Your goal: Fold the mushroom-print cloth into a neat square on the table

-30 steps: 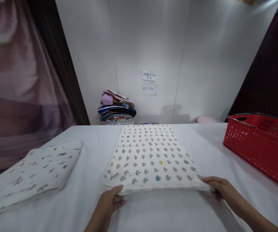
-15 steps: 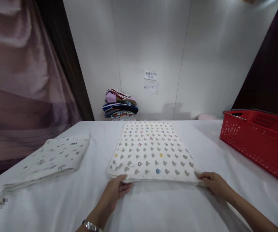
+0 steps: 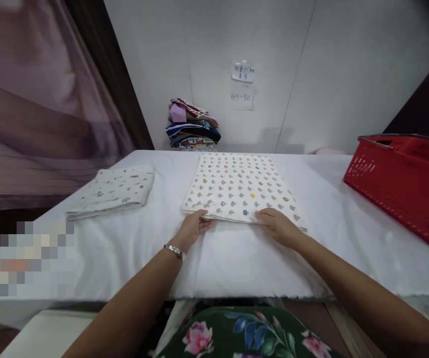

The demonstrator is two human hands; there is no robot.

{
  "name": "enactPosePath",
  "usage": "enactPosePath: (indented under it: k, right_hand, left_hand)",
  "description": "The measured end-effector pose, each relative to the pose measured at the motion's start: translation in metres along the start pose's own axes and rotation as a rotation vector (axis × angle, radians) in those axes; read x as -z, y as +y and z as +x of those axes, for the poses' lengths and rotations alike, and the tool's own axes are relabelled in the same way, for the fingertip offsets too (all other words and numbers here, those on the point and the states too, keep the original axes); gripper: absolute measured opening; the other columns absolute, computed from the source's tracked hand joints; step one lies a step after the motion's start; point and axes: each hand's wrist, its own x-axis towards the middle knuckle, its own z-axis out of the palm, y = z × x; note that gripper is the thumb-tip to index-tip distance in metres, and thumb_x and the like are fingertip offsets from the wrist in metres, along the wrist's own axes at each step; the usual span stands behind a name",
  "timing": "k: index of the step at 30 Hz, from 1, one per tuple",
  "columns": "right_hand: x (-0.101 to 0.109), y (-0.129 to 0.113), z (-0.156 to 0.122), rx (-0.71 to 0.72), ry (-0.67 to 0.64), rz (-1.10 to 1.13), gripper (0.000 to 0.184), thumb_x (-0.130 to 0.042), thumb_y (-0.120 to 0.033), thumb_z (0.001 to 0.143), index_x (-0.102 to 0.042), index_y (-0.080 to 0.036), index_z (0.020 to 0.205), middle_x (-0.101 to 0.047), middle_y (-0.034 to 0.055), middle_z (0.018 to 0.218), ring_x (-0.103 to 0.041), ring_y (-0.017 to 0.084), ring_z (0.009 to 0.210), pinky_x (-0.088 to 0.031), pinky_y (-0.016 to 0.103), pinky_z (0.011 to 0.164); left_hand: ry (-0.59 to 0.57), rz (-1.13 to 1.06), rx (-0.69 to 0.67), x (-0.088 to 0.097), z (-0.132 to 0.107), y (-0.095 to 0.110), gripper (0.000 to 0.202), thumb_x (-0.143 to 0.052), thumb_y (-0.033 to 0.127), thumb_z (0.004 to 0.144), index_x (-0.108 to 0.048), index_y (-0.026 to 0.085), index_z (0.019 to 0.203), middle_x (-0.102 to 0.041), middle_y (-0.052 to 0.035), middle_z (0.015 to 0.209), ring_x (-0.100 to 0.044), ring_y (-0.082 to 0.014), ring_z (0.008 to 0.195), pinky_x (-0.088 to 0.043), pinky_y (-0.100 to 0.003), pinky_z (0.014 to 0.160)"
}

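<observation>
A folded white cloth [image 3: 240, 184] printed with grey and coloured mushrooms lies flat in the middle of the table. My left hand [image 3: 195, 226] pinches its near edge by the left corner, thumb on top and fingers beneath. At the middle of that same edge, my right hand [image 3: 277, 224] grips the cloth with the thumb above; its other fingers are partly hidden. The near right corner of the cloth lies free of both hands.
To the left lies another folded white cloth [image 3: 115, 190] with small prints. A red plastic basket [image 3: 404, 194] stands at the right on the white-covered table [image 3: 232, 263]. Behind the table's far edge rises a stack of folded fabrics [image 3: 194, 127] against the wall.
My right hand has moved left along the near edge, from the right corner to the middle. My left hand stays near the left corner. The view has tilted downward, showing the table's front edge.
</observation>
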Motion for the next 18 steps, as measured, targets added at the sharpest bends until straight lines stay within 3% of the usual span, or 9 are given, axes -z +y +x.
enactPosePath:
  k: [8,12,14,16,18]
  right_hand:
    - [-0.02,-0.013,0.039,0.025,-0.174,-0.018,0.024,-0.054,-0.016,0.081,-0.063,-0.018,0.103,-0.06,0.0092,0.107,-0.052,0.023,0.098,-0.042,0.037,0.084]
    - [-0.028,-0.015,0.05,0.008,-0.221,-0.036,0.022,-0.046,-0.017,0.088,-0.064,-0.018,0.1,-0.061,0.0095,0.099,-0.052,0.021,0.093,-0.042,0.033,0.078]
    - [-0.03,-0.015,0.053,-0.019,-0.238,-0.012,0.025,-0.042,-0.016,0.09,-0.065,-0.018,0.099,-0.061,0.0088,0.097,-0.053,0.02,0.092,-0.043,0.03,0.074]
    - [-0.031,-0.014,0.053,-0.047,-0.235,0.021,0.025,-0.042,-0.015,0.089,-0.064,-0.018,0.099,-0.061,0.0079,0.097,-0.053,0.019,0.093,-0.043,0.028,0.073]
    - [-0.031,-0.013,0.051,-0.057,-0.221,0.045,0.023,-0.045,-0.016,0.088,-0.064,-0.019,0.102,-0.061,0.0077,0.099,-0.054,0.019,0.094,-0.044,0.029,0.075]
  left_hand:
    - [0.001,0.042,0.014,0.001,0.0,0.001,0.01,-0.059,0.016,0.077,-0.055,0.009,0.084,-0.062,-0.0068,0.062,-0.067,-0.019,0.062,-0.057,-0.027,0.063]
    - [-0.001,0.078,0.041,0.004,0.002,0.001,0.011,-0.061,0.02,0.076,-0.057,0.011,0.08,-0.063,-0.0062,0.064,-0.066,-0.0185,0.062,-0.056,-0.027,0.062]
    - [-0.028,0.205,0.061,0.008,-0.001,0.003,0.02,-0.062,0.03,0.077,-0.057,0.012,0.07,-0.063,-0.0063,0.065,-0.064,-0.0168,0.057,-0.053,-0.027,0.057]
    - [-0.071,0.469,0.046,0.013,-0.008,0.006,0.037,-0.06,0.046,0.076,-0.055,0.014,0.059,-0.062,-0.0059,0.06,-0.059,-0.0151,0.05,-0.048,-0.026,0.051]
    - [-0.058,0.778,-0.12,0.016,-0.015,0.009,0.044,-0.058,0.055,0.074,-0.055,0.016,0.053,-0.059,-0.0034,0.054,-0.054,-0.0142,0.048,-0.044,-0.025,0.049]
